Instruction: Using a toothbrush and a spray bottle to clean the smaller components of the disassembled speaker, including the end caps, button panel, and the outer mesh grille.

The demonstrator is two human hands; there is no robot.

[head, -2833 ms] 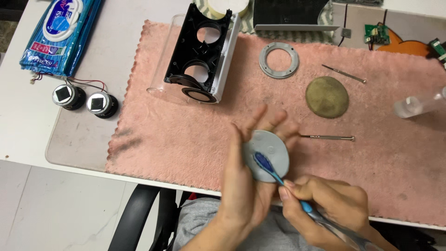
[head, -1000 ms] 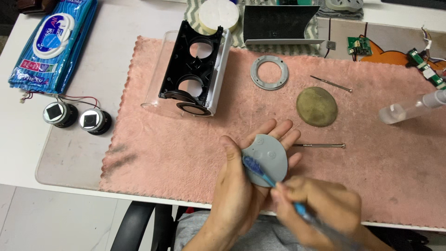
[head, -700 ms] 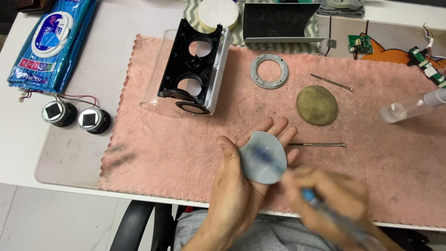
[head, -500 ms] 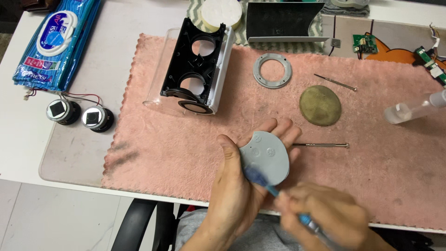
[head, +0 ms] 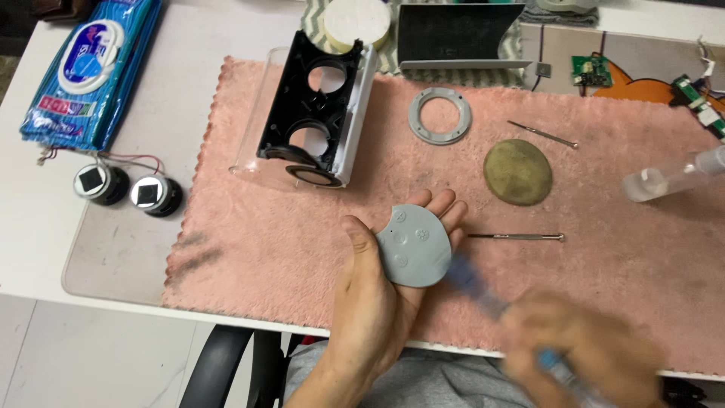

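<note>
A round grey plastic disc with small bumps [head: 414, 246] lies flat on the open palm of the left hand [head: 385, 291], over the pink fuzzy towel [head: 249, 249] on the table. At four o'clock from the disc, the blurred right hand [head: 585, 351] is closed around a thin blue tool [head: 483, 291]. At three o'clock lies a thin metal rod [head: 516, 237]. At one o'clock sits a round olive pad [head: 518, 171].
</note>
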